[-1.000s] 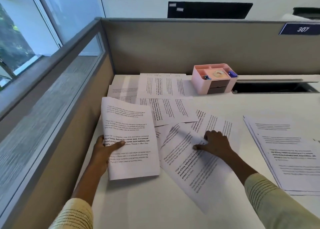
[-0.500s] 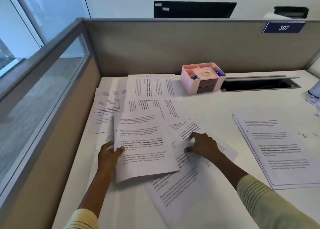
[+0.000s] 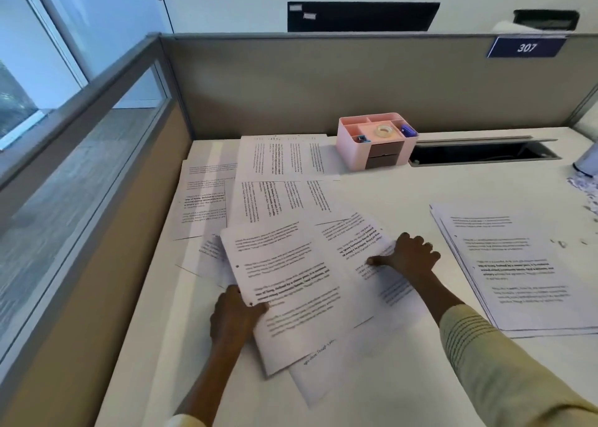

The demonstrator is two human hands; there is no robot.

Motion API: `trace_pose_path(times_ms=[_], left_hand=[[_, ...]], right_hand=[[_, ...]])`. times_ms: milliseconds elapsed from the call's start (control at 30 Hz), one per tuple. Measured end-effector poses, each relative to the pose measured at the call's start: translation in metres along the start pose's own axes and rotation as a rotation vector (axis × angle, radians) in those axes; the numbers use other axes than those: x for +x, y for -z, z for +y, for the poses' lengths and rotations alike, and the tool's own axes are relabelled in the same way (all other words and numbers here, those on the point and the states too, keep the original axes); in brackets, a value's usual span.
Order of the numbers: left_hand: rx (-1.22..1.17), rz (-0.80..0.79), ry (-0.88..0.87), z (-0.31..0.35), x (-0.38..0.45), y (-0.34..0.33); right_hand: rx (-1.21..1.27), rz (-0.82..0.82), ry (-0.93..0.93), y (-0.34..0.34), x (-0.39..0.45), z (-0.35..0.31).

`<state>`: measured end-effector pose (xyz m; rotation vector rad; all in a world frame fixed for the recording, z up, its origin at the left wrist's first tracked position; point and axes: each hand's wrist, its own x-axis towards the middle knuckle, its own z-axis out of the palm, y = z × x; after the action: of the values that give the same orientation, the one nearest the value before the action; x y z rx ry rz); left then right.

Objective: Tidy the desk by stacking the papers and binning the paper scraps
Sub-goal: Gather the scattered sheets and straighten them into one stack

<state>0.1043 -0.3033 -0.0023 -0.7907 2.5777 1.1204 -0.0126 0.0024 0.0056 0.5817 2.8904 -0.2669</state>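
Printed white sheets lie scattered over the left half of the white desk (image 3: 420, 187). My left hand (image 3: 234, 316) grips the left edge of a held sheet (image 3: 291, 290) that overlaps other pages. My right hand (image 3: 409, 255) presses flat, thumb out, on another loose sheet (image 3: 362, 242) just right of it. More loose sheets (image 3: 281, 161) spread toward the back partition. A neat stack of papers (image 3: 524, 274) rests at the right. Small paper scraps (image 3: 587, 193) lie at the far right edge.
A pink desk organiser (image 3: 375, 142) with tape stands at the back centre. Right of it is a dark cable slot (image 3: 482, 153). Grey partitions (image 3: 323, 83) wall the desk at the back and left. A pale object (image 3: 587, 161) sits at the far right.
My left hand has slid its sheet rightward over the pages under my right hand. My right hand has stayed pressed on the loose sheets. The camera has turned right.
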Motion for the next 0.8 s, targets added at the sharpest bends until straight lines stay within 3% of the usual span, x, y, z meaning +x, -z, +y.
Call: trace_pose_path(times_ms=[67, 167, 433, 633, 800], left_hand=[[0.204, 0.037, -0.009, 0.015, -0.017, -0.012], [0.394, 0.087, -0.017, 0.028, -0.033, -0.028], [0.463, -0.009, -0.049, 0.040, -0.038, -0.045], [0.463, -0.004, -0.066, 0.042, -0.046, -0.053], [0.400, 0.070, -0.059, 0.038, -0.045, -0.059]], right_hand=[[-0.040, 0.005, 0.002, 0.000, -0.004, 0.002], [0.177, -0.113, -0.024, 0.001, -0.004, 0.007], [0.317, -0.170, 0.014, 0.020, 0.012, 0.029], [0.009, -0.026, 0.294, 0.093, 0.026, 0.014], [-0.388, 0.372, 0.529, 0.163, 0.004, -0.010]])
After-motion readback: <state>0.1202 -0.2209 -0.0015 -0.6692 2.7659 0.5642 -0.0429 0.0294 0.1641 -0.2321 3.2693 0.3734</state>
